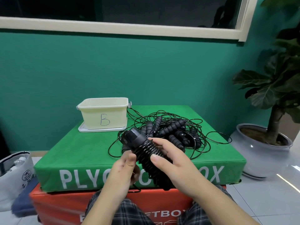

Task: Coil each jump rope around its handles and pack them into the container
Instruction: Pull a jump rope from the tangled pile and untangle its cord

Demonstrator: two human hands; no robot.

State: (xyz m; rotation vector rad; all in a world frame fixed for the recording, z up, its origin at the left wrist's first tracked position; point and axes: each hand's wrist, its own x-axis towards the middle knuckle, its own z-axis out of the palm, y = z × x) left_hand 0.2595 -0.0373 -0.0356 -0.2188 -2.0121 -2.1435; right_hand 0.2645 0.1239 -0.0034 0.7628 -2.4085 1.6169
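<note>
From my remote seat I count one cream container point(103, 116) marked "B", standing on its one white lid point(84, 129) at the ten o'clock corner of the green plyo box point(78, 148). One pile of loose jump ropes point(172, 132) lies at about one o'clock from my hands, near the container but with only a strand of cord reaching its right side. The black handles in it overlap, so I cannot give a firm number; I make out roughly eight or more, tangled in thin black cord. Beneath the green box sits one orange box point(65, 207).

One coiled jump rope point(146, 151) is up in front of me, its handles bundled and tilted, capped end toward eleven o'clock, cord wound tightly round the middle. My right hand point(175, 164) curls around the bundle from the three o'clock side, thumb pressed on the coils and fingertips over the top. My left hand point(125, 169) grips the lower part from the nine o'clock side, thumb up against the windings, fingers curled underneath. One short loop of cord hangs below at six o'clock.

One potted plant point(266, 137) stands at three o'clock, one white bag point(14, 172) at nine.
</note>
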